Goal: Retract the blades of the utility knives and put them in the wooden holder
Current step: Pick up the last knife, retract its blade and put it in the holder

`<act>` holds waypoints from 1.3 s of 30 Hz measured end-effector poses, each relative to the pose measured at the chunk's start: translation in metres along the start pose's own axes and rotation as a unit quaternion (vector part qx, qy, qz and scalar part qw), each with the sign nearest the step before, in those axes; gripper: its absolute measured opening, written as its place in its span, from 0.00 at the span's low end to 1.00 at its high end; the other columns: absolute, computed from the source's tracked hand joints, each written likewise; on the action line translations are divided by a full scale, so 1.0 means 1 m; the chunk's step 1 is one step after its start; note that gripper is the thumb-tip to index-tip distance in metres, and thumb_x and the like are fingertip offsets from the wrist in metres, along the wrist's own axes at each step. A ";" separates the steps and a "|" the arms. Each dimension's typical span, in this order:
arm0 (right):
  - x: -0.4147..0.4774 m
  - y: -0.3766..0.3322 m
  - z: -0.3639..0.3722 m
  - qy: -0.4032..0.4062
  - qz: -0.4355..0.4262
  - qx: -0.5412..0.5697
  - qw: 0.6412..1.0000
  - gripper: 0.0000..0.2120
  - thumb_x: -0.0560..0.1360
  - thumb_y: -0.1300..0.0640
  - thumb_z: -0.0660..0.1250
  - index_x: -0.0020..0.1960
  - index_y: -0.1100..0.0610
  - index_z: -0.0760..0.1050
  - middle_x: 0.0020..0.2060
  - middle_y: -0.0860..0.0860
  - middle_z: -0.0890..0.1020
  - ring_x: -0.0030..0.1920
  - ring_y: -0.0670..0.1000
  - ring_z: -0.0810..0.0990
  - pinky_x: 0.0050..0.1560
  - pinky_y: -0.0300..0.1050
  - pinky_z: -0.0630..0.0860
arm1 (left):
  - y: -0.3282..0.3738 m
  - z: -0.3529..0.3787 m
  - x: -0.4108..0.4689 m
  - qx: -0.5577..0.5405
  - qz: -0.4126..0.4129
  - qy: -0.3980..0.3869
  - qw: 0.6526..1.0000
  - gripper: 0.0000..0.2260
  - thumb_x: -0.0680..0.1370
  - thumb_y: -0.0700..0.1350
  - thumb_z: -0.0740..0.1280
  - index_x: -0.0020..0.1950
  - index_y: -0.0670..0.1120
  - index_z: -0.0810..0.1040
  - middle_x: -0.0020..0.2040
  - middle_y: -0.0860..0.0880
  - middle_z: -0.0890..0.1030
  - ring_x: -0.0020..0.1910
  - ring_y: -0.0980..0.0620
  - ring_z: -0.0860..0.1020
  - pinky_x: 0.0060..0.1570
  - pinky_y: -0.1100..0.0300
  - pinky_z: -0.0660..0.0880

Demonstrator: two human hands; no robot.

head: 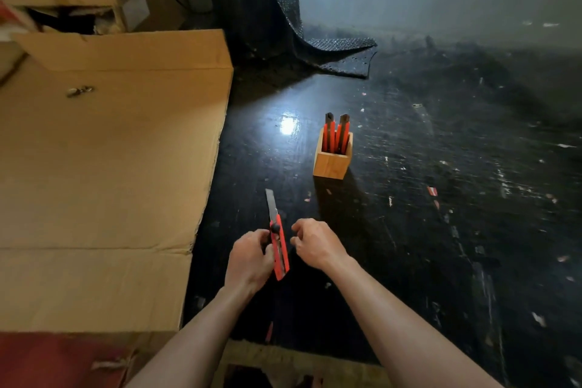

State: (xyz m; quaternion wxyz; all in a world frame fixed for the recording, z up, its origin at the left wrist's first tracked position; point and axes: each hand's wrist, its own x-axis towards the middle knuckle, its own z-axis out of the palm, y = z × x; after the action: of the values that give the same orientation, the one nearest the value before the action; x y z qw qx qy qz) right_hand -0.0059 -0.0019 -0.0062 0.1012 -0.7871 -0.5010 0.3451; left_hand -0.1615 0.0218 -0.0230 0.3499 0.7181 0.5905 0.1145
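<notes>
left hand point(250, 257): closed around the lower body of a red utility knife point(279, 253); thumb is placed at the black slider knob near the top of the handle.
right hand point(315, 241): nothing held; fingers curled into a loose, narrow fist, just beside the knife at its 3 o'clock, not touching it as far as can be seen.
held knife: raised over the floor, tilted a little, tip toward 12 o'clock; blade point(271, 203) is seen fully pushed out past the red handle, grey and bare.
wooden holder point(330, 162): small square box, set upright on the floor at 1 o'clock from the hands, well apart from them.
knives in holder point(336, 134): two red knives with black tops are stood inside, leaned against the far wall of the box, side by side; no blade is seen sticking out of them.
floor point(441, 198): dark, glossy, scratched, dotted with small pale scraps; a bright glare spot is seen at 9 o'clock of the holder.
cardboard sheet point(110, 167): large flattened box laid at 9 o'clock of the hands, edge near the left hand.
bubble wrap point(277, 25): dark sheet draped down to the floor at 12 o'clock, well beyond the holder.
forearms: both bare, entered from 6 o'clock.
</notes>
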 end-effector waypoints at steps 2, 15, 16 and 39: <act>-0.007 -0.002 0.015 -0.022 0.005 0.032 0.999 0.11 0.79 0.54 0.68 0.61 0.54 0.81 0.51 0.53 0.86 0.51 0.53 0.85 0.54 0.54 0.83 | -0.001 0.002 -0.005 -0.030 -0.031 -0.007 0.999 0.08 0.77 0.44 0.71 0.54 0.47 0.86 0.42 0.56 0.83 0.40 0.61 0.80 0.43 0.67 0.78; -0.030 0.005 0.031 0.020 0.053 0.295 0.954 0.10 0.79 0.61 0.69 0.58 0.49 0.79 0.48 0.46 0.85 0.46 0.44 0.86 0.42 0.39 0.84 | -0.005 0.008 -0.006 -0.230 -0.107 -0.068 0.965 0.13 0.77 0.37 0.74 0.57 0.52 0.84 0.50 0.52 0.86 0.50 0.54 0.86 0.54 0.51 0.84; -0.033 0.004 0.024 0.026 0.047 0.304 0.951 0.10 0.79 0.61 0.69 0.58 0.49 0.79 0.47 0.47 0.86 0.46 0.45 0.86 0.44 0.41 0.85 | -0.002 0.005 -0.005 -0.246 -0.099 -0.072 0.962 0.13 0.77 0.37 0.74 0.56 0.53 0.84 0.51 0.51 0.86 0.51 0.52 0.86 0.53 0.49 0.85; -0.095 -0.025 -0.193 0.264 -0.190 0.285 0.902 0.18 0.81 0.59 0.67 0.66 0.42 0.75 0.53 0.49 0.84 0.52 0.48 0.86 0.49 0.46 0.86 | 0.193 -0.106 -0.005 -0.446 0.133 -0.180 0.867 0.21 0.78 0.26 0.65 0.69 0.41 0.78 0.58 0.36 0.86 0.47 0.44 0.89 0.42 0.52 0.86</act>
State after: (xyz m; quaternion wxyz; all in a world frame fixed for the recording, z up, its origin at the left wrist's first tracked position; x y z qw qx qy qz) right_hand 0.0760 -0.0357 0.1918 0.5131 -0.6769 -0.4763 0.2271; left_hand -0.0762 0.0452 0.1784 0.7147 0.5651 0.3024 0.2802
